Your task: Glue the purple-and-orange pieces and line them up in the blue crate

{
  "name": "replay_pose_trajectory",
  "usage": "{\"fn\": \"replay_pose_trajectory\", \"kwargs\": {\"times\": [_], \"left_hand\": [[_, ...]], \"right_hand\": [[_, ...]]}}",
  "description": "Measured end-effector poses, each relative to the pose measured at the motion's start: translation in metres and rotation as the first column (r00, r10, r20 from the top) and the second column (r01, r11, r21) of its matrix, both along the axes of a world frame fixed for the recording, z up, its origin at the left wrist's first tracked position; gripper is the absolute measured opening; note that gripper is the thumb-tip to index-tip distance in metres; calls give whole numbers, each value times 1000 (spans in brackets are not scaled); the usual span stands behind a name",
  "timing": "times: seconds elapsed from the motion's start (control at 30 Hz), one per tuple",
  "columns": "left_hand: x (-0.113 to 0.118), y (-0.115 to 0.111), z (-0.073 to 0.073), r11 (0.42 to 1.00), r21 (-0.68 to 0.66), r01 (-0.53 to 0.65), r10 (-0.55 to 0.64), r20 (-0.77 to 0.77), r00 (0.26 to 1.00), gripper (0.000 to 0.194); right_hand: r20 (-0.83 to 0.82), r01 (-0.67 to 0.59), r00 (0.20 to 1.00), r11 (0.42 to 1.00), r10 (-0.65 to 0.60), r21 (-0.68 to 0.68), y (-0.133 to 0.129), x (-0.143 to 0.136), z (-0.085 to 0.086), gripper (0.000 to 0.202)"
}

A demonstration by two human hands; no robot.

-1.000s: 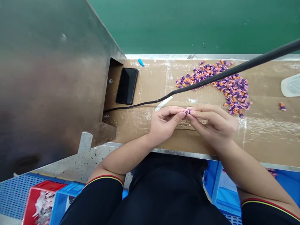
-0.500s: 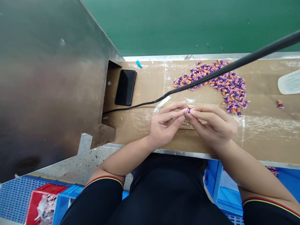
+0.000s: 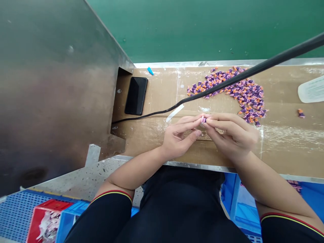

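Note:
Between the thumb and fingertips of my right hand (image 3: 230,135) is a small purple-and-pink figure piece (image 3: 204,120), mostly covered by the fingers. My left hand (image 3: 181,136) meets it from the other side. Its fingers stretch out with the index fingertip against the piece, while the thumb stands apart below. Behind my right hand lies a spread pile of similar purple, pink and orange pieces (image 3: 251,96). One more such piece (image 3: 301,113) lies alone on the right.
A black cable (image 3: 217,88) crosses above the cardboard-covered bench (image 3: 162,84). At left, a phone (image 3: 136,96) lies beside a large metal housing (image 3: 58,87). A small blue cap (image 3: 150,71), a white strip (image 3: 175,113) and a white plastic container (image 3: 312,89) also lie there. Bins (image 3: 249,216) stand below.
My left thumb has moved slightly down, away from the piece, and the left fingers have shifted a little. My right hand keeps its pinch in nearly the same place.

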State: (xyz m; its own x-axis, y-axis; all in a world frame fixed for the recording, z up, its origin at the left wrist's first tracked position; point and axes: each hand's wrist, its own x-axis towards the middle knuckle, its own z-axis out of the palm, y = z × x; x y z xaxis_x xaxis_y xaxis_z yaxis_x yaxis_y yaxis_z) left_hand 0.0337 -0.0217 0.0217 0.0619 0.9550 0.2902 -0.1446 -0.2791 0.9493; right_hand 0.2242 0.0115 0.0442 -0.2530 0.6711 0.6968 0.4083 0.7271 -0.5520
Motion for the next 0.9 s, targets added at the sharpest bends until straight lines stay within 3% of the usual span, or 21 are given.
{"fn": "replay_pose_trajectory", "kwargs": {"times": [0.2,0.33,0.43,0.6,0.8,0.9], "left_hand": [[0,2,-1,997,-73,23,-21,18,1000,34],[-3,5,-3,995,-98,-36,40,39,998,45],[-8,5,-4,991,-66,-114,116,21,993,42],[-8,-1,3,990,-71,-123,125,20,992,32],[-5,-4,2,996,51,-67,69,-46,997,28],[-4,-2,-3,992,107,-68,77,-88,993,27]], "right_hand": [[53,-16,998,1000,17,-19,13,9,0,18],[80,86,994,989,-77,-119,32,42,13,14],[103,177,981,974,-163,-140,33,75,24,12],[256,182,960,950,-115,-254,0,122,22,10],[127,189,981,876,-147,-444,-41,145,-8,3],[101,226,974,821,-204,-524,-52,152,-15,4]]}}
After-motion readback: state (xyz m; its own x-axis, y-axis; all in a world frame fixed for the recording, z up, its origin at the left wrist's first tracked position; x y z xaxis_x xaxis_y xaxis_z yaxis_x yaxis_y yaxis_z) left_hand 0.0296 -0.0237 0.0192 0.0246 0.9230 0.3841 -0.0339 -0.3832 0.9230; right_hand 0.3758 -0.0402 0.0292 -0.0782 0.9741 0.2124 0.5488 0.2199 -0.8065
